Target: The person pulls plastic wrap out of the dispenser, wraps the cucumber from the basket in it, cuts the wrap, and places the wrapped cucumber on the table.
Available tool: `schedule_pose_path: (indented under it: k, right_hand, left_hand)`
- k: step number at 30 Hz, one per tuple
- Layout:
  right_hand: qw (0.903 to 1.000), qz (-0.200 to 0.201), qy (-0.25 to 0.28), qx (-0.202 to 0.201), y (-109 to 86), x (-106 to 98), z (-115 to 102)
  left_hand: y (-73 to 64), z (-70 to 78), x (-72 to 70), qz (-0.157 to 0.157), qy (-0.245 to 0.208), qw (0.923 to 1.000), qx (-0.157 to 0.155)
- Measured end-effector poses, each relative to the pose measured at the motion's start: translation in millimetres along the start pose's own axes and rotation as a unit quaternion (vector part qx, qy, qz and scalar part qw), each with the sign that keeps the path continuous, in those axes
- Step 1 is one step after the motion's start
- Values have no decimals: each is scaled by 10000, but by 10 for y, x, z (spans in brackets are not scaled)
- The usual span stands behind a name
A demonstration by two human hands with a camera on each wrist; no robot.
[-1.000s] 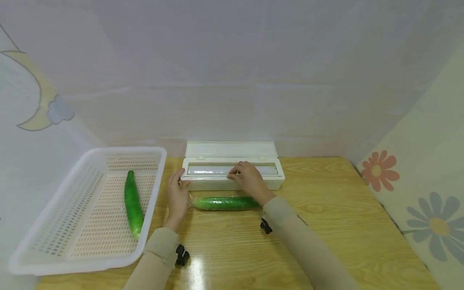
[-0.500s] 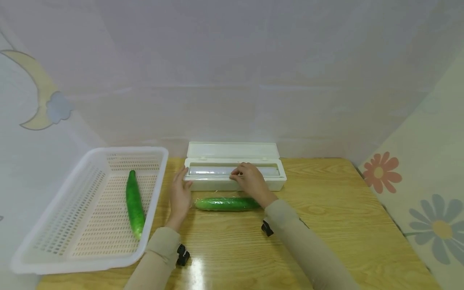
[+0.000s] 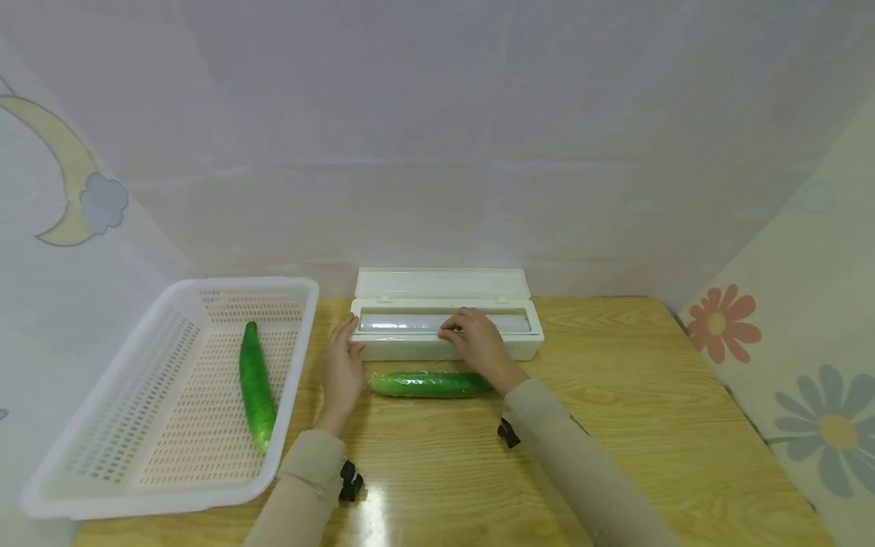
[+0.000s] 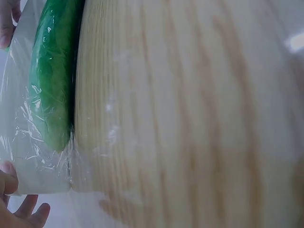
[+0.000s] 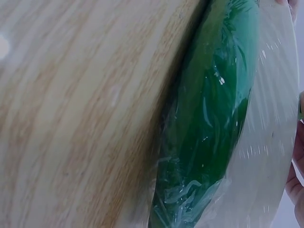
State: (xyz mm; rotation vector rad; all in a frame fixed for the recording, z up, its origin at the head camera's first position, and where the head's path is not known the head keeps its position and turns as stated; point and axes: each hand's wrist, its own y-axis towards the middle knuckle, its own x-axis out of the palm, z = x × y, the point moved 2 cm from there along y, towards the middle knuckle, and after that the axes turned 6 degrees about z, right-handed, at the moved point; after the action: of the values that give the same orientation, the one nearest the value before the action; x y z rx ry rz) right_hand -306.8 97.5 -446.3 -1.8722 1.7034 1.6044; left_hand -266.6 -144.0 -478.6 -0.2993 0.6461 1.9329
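In the head view, a white cling film dispenser (image 3: 437,349) stands at the back of the table, its lid (image 3: 443,283) raised and a film roll (image 3: 403,323) inside. My left hand (image 3: 343,376) grips its left end, thumb at the front and fingers along the side. My right hand (image 3: 478,342) pinches a small green slider (image 5: 301,111) at the box's front rim, mostly hidden by the fingers. Just in front of the box lies a cucumber (image 3: 431,384) in clear film, its right end hidden behind the right hand. In the left wrist view, wrinkled film (image 4: 42,164) extends past its tip.
A white perforated basket (image 3: 164,497) stands on the left, with a second cucumber (image 3: 256,387) leaning along its right side. The wooden table (image 3: 615,395) reaches forward and right. Fabric walls (image 3: 437,152) enclose the back and both sides.
The head view has shifted slightly, moving everything a little to the right in it. Both hands keep their places on the dispenser, and the cucumbers have not moved.
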Motion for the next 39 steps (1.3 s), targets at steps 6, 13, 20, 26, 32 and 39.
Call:
schedule_pose_path:
  k: [6, 13, 20, 26, 32, 39]
  right_hand:
    - [10000, 13, -88, 6, -24, -31, 8]
    - [9993, 87, -310, -177, -28, -70, 5]
    - [9991, 59, -401, -141, -65, -120, 33]
    - [9983, 183, -491, -261, -103, -142, 82]
    - [9975, 242, -652, -83, -150, -215, 135]
    - [9981, 247, -567, 35, -217, -301, 256]
  left_hand:
    - [10, 8, 1, -86, -45, 10000, 16]
    - [15, 7, -8, -158, -44, 9998, -68]
    - [-12, 33, 10, -205, -73, 9998, -5]
    - [-36, 27, 41, -178, -112, 9998, 61]
    - [-29, -4, 44, -230, -119, 9997, 55]
    - [-8, -29, -3, -181, -49, 9998, 75]
